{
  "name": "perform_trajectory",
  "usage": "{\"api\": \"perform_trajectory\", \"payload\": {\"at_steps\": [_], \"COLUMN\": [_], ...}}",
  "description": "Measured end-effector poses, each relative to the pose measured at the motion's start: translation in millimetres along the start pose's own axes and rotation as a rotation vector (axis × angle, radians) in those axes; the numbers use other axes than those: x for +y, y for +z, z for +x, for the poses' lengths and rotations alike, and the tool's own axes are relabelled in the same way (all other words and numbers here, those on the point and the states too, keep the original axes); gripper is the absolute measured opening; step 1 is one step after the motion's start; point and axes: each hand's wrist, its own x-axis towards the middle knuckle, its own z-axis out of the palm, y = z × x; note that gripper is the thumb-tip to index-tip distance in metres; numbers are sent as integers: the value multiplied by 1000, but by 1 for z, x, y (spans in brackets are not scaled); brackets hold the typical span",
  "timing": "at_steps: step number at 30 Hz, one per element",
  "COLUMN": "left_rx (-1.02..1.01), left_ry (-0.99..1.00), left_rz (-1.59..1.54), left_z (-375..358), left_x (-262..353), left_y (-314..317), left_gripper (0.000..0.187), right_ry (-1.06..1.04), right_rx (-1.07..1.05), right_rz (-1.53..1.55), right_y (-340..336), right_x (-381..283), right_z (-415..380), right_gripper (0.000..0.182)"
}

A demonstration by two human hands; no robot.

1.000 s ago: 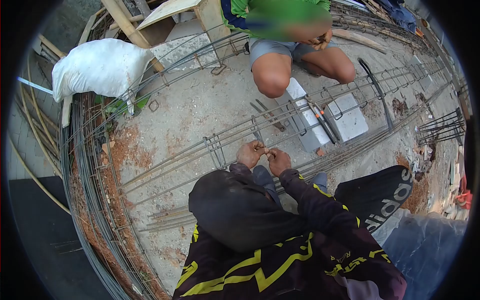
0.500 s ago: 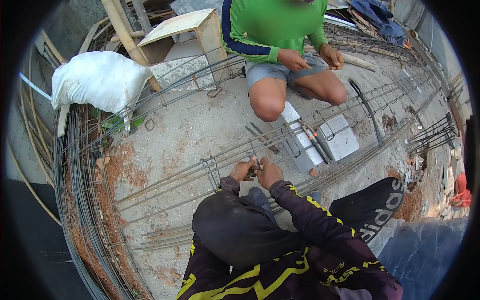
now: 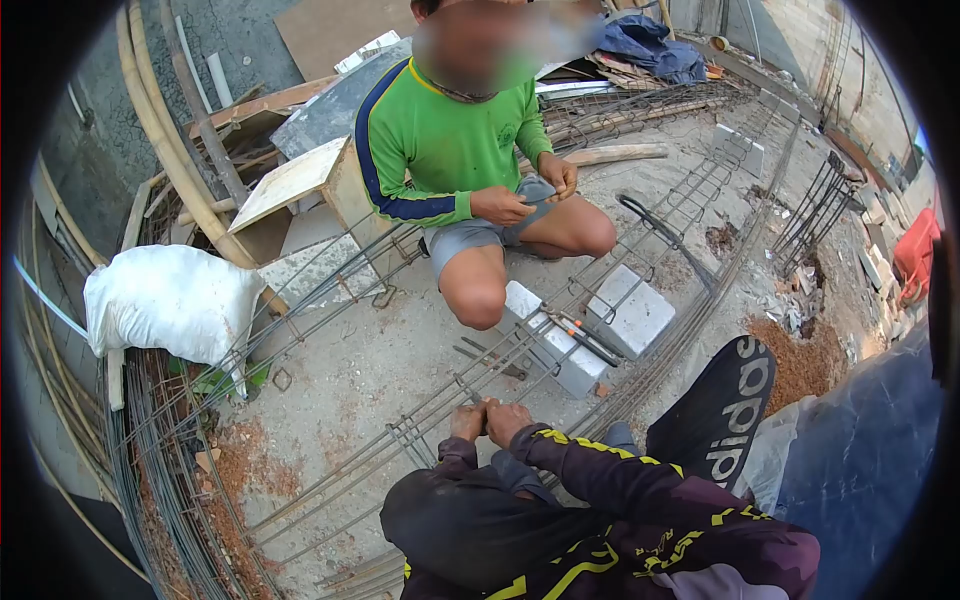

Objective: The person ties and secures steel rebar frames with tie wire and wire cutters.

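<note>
My left hand point(image 3: 467, 423) and my right hand point(image 3: 508, 424) meet at the near side of a long rebar cage point(image 3: 400, 432). The fingers of both are closed and almost touch; what they pinch is too small and covered to make out. Square stirrups point(image 3: 412, 440) cluster on the bars just left of my hands. Beyond my fingers, dark pincers point(image 3: 492, 357) lie on the ground. Orange-marked cutters point(image 3: 580, 336) rest among the bars, over a light block point(image 3: 556, 345). A second block point(image 3: 632, 312) lies to its right, under the cage.
Facing me, a person in a green shirt point(image 3: 450, 140) squats with both hands around a thin piece. A white sack point(image 3: 175, 300) sits at left above bundled rods point(image 3: 165, 450). More rods point(image 3: 665, 350) run along the right. Upright bars point(image 3: 815, 215) stand farther right.
My view has tilted up, so the scene sits lower and more of the other person shows. My hands stay at the cage and have drawn closer together.
</note>
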Motion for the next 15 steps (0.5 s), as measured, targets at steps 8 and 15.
{"api": "perform_trajectory", "payload": {"at_steps": [8, 15], "left_rx": [-231, -188], "left_ry": [-103, -9], "left_rz": [-468, -312], "left_z": [-13, -32], "left_x": [10, 40], "left_y": [-20, -28], "left_gripper": [33, 28], "right_ry": [375, 516], "right_rx": [-28, -19], "right_rz": [382, 803], "right_y": [-15, -2], "right_x": [-4, 5], "right_z": [7, 11], "right_gripper": [36, 36]}}
